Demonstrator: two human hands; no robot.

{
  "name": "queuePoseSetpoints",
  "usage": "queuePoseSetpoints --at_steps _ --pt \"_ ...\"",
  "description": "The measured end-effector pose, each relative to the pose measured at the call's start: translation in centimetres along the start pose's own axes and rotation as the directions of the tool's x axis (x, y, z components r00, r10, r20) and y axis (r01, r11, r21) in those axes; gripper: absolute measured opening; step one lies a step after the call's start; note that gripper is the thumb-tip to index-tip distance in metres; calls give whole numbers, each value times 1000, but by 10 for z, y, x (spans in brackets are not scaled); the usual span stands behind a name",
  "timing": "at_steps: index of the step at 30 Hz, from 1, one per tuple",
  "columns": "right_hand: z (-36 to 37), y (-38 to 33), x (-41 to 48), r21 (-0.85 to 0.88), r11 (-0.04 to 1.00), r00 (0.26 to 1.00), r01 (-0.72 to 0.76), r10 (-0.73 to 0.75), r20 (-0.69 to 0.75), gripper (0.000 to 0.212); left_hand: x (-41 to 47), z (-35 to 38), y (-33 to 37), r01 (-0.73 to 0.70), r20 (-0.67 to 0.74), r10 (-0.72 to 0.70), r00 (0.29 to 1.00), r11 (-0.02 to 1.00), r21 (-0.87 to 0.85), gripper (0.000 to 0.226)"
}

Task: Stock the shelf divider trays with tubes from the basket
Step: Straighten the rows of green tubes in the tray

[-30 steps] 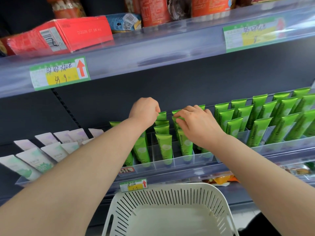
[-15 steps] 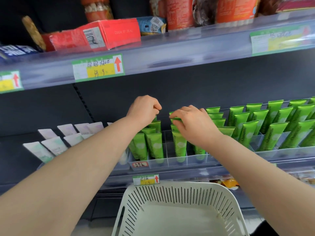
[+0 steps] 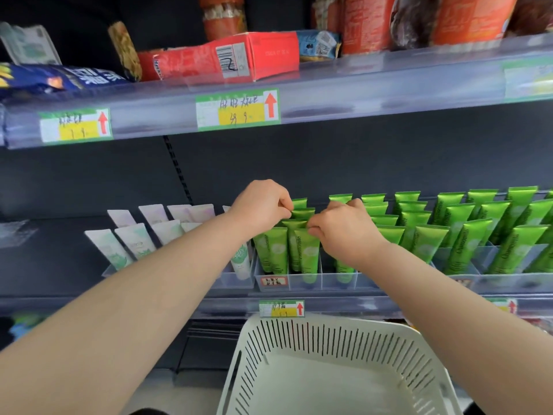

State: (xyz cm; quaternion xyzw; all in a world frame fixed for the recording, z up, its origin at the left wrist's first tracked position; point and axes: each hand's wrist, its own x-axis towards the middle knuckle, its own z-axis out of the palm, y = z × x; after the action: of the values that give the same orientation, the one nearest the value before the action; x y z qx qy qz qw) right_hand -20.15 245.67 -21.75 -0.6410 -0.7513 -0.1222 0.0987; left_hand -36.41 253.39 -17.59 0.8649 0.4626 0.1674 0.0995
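Observation:
Green tubes [image 3: 306, 253] stand cap-down in rows in clear divider trays [image 3: 305, 281] on the middle shelf. My left hand [image 3: 258, 206] has its fingers curled and pinches the flat top edge of a green tube near the back of one row. My right hand [image 3: 344, 229] pinches the top edge of the front tube in the same row. The white slotted basket [image 3: 335, 342] sits below the shelf between my forearms, and no tubes show inside it.
More green tubes [image 3: 466, 229] fill the trays to the right. White and pale tubes [image 3: 134, 238] stand in trays to the left. The upper shelf [image 3: 344, 94] carries a red box [image 3: 227, 58], jars and packets, with price labels [image 3: 238, 107] on its edge.
The view has shifted, so the shelf sits further right in the frame. Both hands have moved left along the trays, onto tubes in a row further left.

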Motion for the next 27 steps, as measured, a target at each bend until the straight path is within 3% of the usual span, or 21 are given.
queuePoseSetpoints --at_steps 4,10,15,22,27 --pt "0 1 -2 -41 999 1000 9 -8 14 16 0 2 4 -11 21 10 1000 1000 16 8" --pt "-4 5 -7 75 997 999 4 -7 43 27 1 6 12 -25 100 10 995 988 151 10" --pt "-8 14 -13 145 989 998 -6 16 -64 31 5 10 21 -47 91 30 995 980 196 11" --pt "-11 29 -18 165 982 990 -97 112 -86 31 10 19 36 -71 48 63 997 977 199 12" --pt "-9 33 -17 187 977 991 -99 114 -72 31 13 16 33 -4 89 -5 996 994 110 11"
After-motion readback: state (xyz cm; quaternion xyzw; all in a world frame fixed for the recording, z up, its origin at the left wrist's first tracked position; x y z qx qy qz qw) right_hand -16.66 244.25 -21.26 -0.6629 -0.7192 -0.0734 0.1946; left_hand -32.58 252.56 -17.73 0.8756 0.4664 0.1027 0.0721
